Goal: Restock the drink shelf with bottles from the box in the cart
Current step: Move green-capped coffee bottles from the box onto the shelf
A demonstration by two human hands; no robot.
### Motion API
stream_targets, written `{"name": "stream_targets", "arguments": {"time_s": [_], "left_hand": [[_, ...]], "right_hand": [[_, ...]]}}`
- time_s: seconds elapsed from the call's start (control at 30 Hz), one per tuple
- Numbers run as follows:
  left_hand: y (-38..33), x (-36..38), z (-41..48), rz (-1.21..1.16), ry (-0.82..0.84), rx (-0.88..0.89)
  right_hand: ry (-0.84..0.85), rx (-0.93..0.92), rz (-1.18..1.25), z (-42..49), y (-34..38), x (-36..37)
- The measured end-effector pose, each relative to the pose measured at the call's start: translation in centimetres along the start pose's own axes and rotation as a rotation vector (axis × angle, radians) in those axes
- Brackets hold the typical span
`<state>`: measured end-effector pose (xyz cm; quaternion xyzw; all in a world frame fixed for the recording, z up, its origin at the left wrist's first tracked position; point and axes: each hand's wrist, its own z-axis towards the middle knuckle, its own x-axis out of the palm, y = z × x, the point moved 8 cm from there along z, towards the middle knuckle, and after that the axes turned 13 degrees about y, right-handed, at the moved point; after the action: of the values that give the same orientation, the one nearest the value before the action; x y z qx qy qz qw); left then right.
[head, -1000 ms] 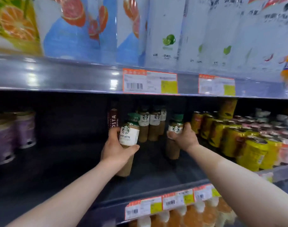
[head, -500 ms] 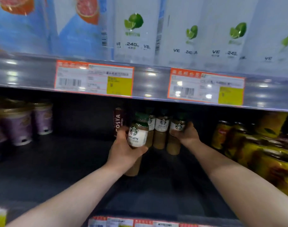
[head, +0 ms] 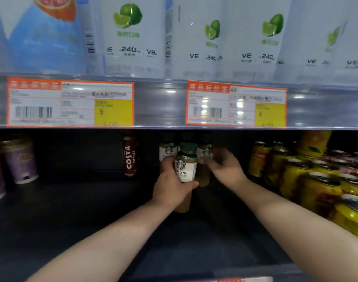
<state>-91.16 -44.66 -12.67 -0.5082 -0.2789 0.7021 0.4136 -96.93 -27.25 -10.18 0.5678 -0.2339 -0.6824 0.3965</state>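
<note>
Currently, head view. Left grip: clenched round a latte bottle, upright, over the dark shelf, just in front of a row of like bottles. Right grip: fingertips at a rear bottle; blurred, cannot tell whether grasping or released. Costa bottle to the left; yellow cans to the right; purple cups far left.

left hand grips bottle | right hand blurred, extended forward
</note>
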Motion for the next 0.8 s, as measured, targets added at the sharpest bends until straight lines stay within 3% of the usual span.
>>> {"name": "stream_targets", "arguments": {"time_s": [0.1, 0.2, 0.3, 0.53, 0.8], "left_hand": [[-0.8, 2.1, 0.8, -0.005, 0.027, 0.027], [-1.4, 4.1, 1.2, -0.057, 0.108, 0.077], [-0.9, 5.0, 1.3, -0.047, 0.243, 0.091], [5.5, 3.7, -0.4, 0.655, 0.574, -0.167], [7.5, 4.4, -1.2, 0.800, 0.683, -0.213]], "right_hand": [[0.091, -0.011, 0.176, -2.1, 0.2, 0.9], [0.186, -0.034, 0.132, -3.4, 0.5, 2.2], [0.118, -0.024, 0.062, -3.5, 0.2, 1.9], [0.025, 0.055, 0.099, -1.8, -2.8, -1.5], [-0.033, 0.081, 0.190, 0.6, -5.2, -2.9]]}}
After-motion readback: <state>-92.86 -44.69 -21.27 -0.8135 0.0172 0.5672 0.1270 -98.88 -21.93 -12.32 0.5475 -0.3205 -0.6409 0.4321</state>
